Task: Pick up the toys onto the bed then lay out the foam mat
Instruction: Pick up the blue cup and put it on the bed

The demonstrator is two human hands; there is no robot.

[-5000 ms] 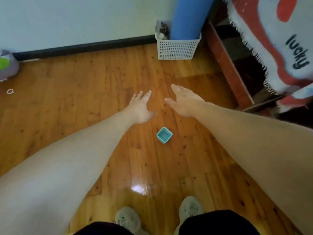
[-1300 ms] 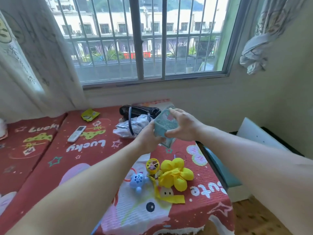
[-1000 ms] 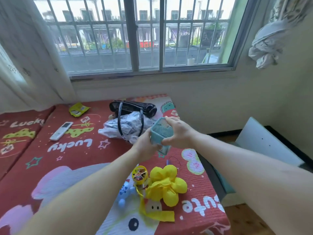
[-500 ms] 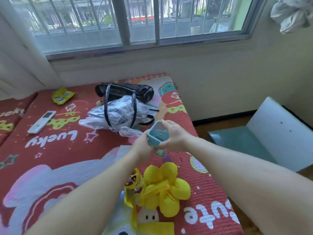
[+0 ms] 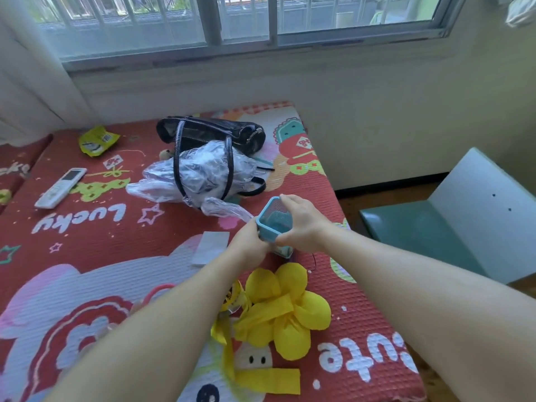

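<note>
While the yellow flower toy lies nearest, close to the foot of the bed with its ribbon trailing toward that edge, a forearm brushing it could sweep it off onto the floor. Just beyond it both hands hold the small teal mesh box low over the red cover, tilted, its open mouth turned up. The left hand grips the near lower corner, and the right hand is curled over the far rim and side. Whether the base touches the cover I cannot tell. The step looks like setting the box down among the toys. Released while tilted, so light a thing may tip and roll, and the bed's right edge is near, with the green and white seat below it. A white card lies just left of the hands. Beyond, the loose tail of a crumpled clear plastic bag reaches almost to the box, so withdrawing fingers could snag it and drag the black handbag straps along. Farther left, the remote and a yellow wrapper sit well apart, out of harm. No foam mat is in view
</note>
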